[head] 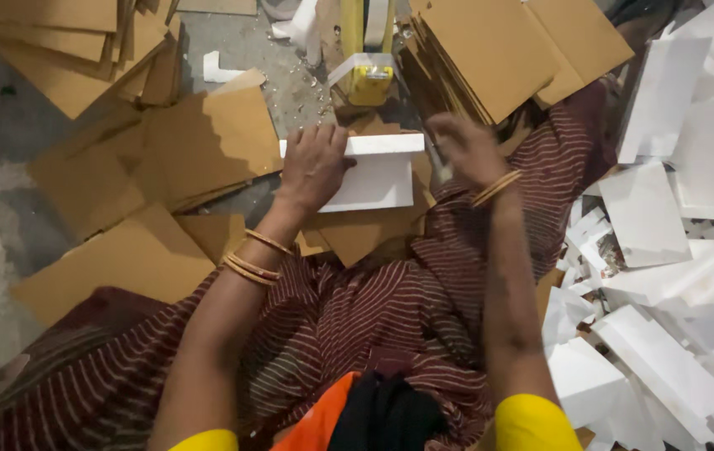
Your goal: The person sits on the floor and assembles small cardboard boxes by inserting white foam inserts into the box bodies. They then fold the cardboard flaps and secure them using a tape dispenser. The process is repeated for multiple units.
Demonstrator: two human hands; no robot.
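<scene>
Head view, looking down at a person seated on the floor (6, 225). The left hand (313, 167) lies on top of a white foam block (378, 171), its fingers (324, 136) slightly spread and curled over the block's far edge, pressing it onto a brown cardboard sheet (365, 230) that rests over the lap. The right hand (465, 150) is at the block's right end; it is blurred, and whether its fingers are pinching anything cannot be told. Just beyond the block stands a yellow tool (367, 79), its kind unclear. A stack of cardboard sheets (491, 50) leans behind the right hand, loose sheets (207, 142) lie to the left, and a heap of white foam pieces (674, 250) fills the right side. Judged from this, one block is in hand while much cardboard and foam lies unprocessed; no finished pieces can be identified with certainty.
</scene>
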